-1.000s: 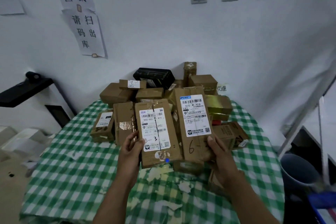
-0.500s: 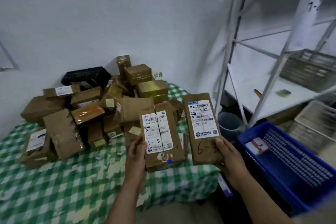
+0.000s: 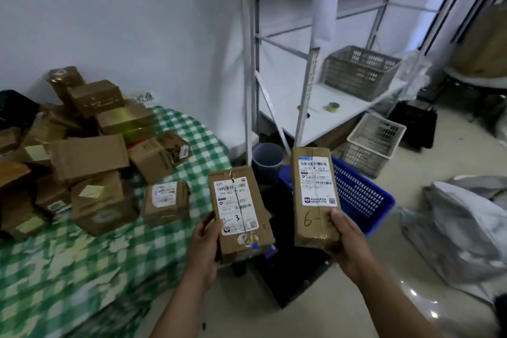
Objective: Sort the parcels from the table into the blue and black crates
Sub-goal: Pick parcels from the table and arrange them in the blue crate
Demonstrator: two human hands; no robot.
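Note:
My left hand [image 3: 204,241] grips a brown parcel marked "3-3" [image 3: 240,211] by its lower left edge, held upright past the table's right edge. My right hand [image 3: 347,241] grips a taller brown parcel marked "6-" [image 3: 315,195] by its lower right corner. Both white labels face me. The blue crate [image 3: 365,197] stands on the floor behind the right parcel. A black crate [image 3: 290,280] sits on the floor below both parcels, mostly hidden by them. Several brown parcels [image 3: 87,156] lie heaped on the green checked table [image 3: 68,269] at the left.
A white metal rack [image 3: 274,85] stands behind the crates, with a grey basket [image 3: 359,71] on its shelf. A white basket [image 3: 373,143] and a grey bucket [image 3: 267,159] stand on the floor. Grey plastic bags [image 3: 461,230] lie at the right.
My view has swung right, away from the table toward the crates. Both hands have carried their parcels off the table and apart, over the crates.

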